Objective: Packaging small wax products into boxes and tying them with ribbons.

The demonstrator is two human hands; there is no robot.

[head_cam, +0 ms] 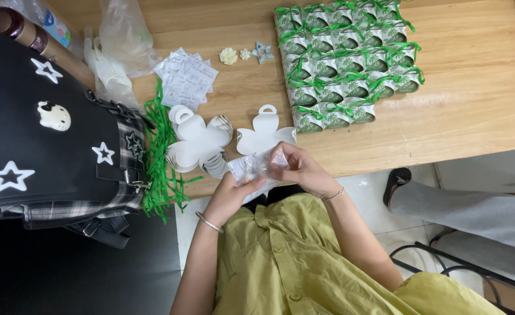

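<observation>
Both my hands hold a small clear plastic sachet (pixel 256 166) with white contents at the table's near edge. My left hand (pixel 234 192) grips its lower left corner, and my right hand (pixel 297 168) pinches its right end. Just beyond the sachet lies a single flat white flower-shaped card blank (pixel 263 133). To its left sits a stack of the same white card blanks (pixel 199 143). A pile of white printed sachets (pixel 186 77) lies further back on the wooden table (pixel 473 111).
Several folded green-and-white gift boxes tied with green ribbon (pixel 345 55) fill the far right. Green ribbon strips (pixel 161 163) hang over the edge. A black bag with white stars (pixel 47 140) sits at left beside clear plastic bags (pixel 120 41). Another person's leg (pixel 462 210) is at right.
</observation>
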